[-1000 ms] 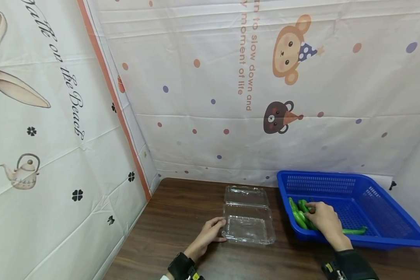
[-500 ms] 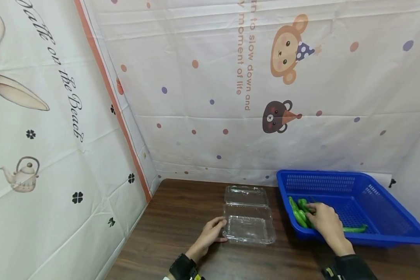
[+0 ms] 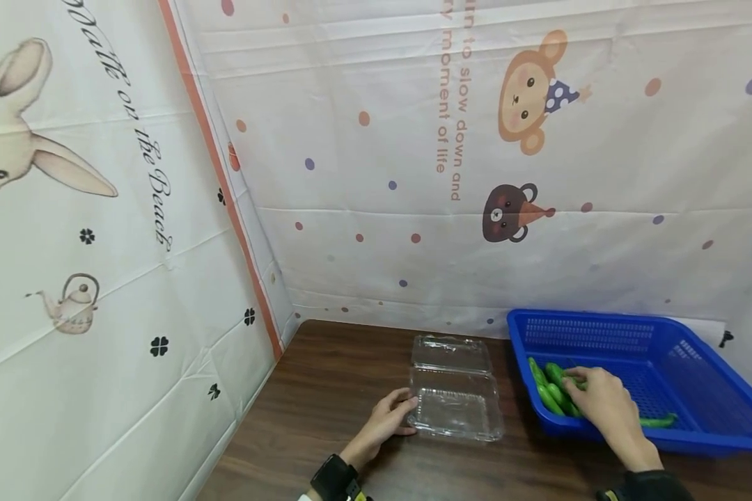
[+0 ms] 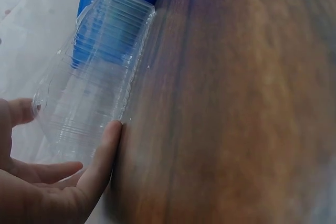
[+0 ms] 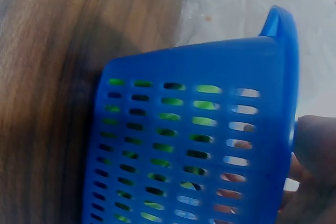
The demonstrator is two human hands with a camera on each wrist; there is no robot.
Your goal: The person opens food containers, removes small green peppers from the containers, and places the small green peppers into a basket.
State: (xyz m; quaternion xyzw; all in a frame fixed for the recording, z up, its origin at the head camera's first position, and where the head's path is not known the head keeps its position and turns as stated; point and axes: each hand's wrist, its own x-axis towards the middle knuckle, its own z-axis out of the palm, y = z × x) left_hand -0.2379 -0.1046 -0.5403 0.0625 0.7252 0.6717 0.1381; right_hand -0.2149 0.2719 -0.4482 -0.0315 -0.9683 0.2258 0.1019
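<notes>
A clear hinged plastic container (image 3: 456,410) lies opened flat on the wooden table, its lid half toward the back. At its left side my left hand (image 3: 382,424) rests with thumb and fingers against the edge; in the left wrist view the fingers (image 4: 107,142) are fairly straight along the wall and rim. My right hand (image 3: 604,403) reaches over the near side of a blue plastic basket (image 3: 695,379). Its fingertips pinch a green pepper (image 3: 580,384) at the pile, partly hidden by the hand. Several more green peppers (image 3: 548,400) lie in the basket's left end.
Another green pepper (image 3: 659,421) lies along the basket's near wall, right of the wrist. The slotted basket wall (image 5: 184,124) stands between the right wrist camera and the peppers. A printed white cloth (image 3: 363,160) backs the wooden table (image 3: 345,362).
The head view has shifted slightly, moving everything a little to the right. My right fingers have moved slightly at the peppers, and a pepper shows between them. My left hand stays at the container.
</notes>
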